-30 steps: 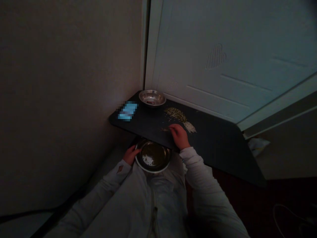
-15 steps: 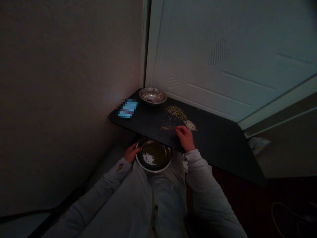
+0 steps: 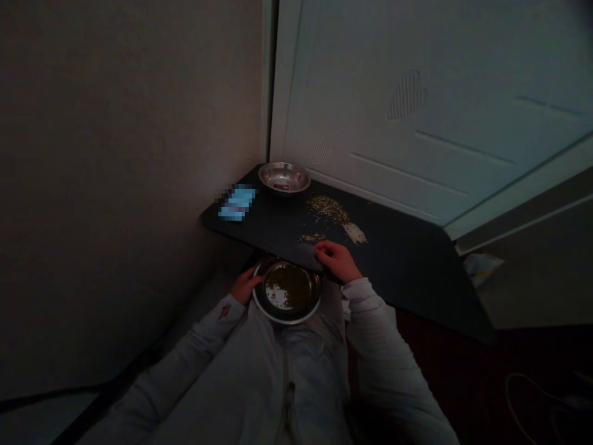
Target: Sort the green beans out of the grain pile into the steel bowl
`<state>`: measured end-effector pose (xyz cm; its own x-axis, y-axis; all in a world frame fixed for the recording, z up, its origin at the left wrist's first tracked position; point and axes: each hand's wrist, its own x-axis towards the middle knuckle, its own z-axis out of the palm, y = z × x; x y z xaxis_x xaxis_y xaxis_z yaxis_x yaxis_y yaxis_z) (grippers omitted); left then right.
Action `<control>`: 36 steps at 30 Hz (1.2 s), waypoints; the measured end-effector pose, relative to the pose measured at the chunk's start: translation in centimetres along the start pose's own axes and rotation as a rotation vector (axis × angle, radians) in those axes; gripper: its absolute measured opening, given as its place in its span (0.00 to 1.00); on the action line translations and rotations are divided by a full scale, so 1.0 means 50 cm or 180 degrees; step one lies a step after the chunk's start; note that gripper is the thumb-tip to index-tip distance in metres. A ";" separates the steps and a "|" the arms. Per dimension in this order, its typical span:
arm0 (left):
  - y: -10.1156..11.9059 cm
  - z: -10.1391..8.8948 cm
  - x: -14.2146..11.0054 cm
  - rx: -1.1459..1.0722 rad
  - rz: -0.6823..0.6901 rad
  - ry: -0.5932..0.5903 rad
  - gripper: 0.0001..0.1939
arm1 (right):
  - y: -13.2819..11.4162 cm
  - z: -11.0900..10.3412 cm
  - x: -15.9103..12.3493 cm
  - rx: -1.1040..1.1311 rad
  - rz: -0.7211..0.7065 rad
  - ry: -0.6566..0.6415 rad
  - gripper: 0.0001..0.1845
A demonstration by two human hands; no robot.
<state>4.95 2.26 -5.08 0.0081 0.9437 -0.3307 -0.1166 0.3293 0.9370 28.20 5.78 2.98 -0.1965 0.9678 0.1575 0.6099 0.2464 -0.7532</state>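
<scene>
My left hand (image 3: 246, 286) grips the left rim of a metal bowl (image 3: 288, 321) that rests over my lap, below the table's near edge. Small dark green beans (image 3: 296, 284) cover part of its bottom. Over the near edge of the dark table my right hand (image 3: 337, 259) is closed, fingertips together; what they hold, if anything, is too small to make out. Just beyond it lies a small scatter of grains (image 3: 311, 237). Farther back are a heap of mixed green and pale grains (image 3: 328, 209) and, beside it, a small white pile (image 3: 356, 232).
A second metal bowl (image 3: 284, 179) stands at the table's back left corner. Left of it lies a lit phone (image 3: 238, 203), its screen blurred. The dark table (image 3: 407, 266) meets a white door (image 3: 352, 93) behind and a wall (image 3: 139, 154) at left. A cable (image 3: 508, 395) lies at lower right.
My right hand has moved left and slightly toward me, from beside the small scatter to the table's near edge. My left hand and the bowl have stayed in place.
</scene>
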 end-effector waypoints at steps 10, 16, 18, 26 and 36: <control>-0.014 -0.004 0.008 -0.0007 0.0058 -0.0013 0.23 | 0.008 -0.003 0.007 0.1023 0.0268 0.0235 0.11; -0.013 -0.002 0.008 -0.0011 -0.0042 0.0085 0.23 | 0.007 0.015 0.023 0.0836 0.0186 0.0247 0.11; -0.009 -0.002 0.007 -0.0002 -0.0077 0.0050 0.22 | 0.004 0.023 0.026 0.0703 0.0114 0.0239 0.11; -0.002 -0.003 0.005 0.0123 -0.0022 0.0037 0.22 | -0.006 0.030 0.017 0.0610 -0.0022 -0.0026 0.12; -0.007 -0.005 0.006 0.0104 -0.0008 -0.0008 0.23 | 0.023 0.008 0.022 0.1024 0.0594 0.1728 0.15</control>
<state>4.73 2.40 -5.55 0.0108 0.9429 -0.3328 -0.0840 0.3325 0.9394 28.36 7.13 2.04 0.3569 0.9022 0.2422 0.3197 0.1257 -0.9391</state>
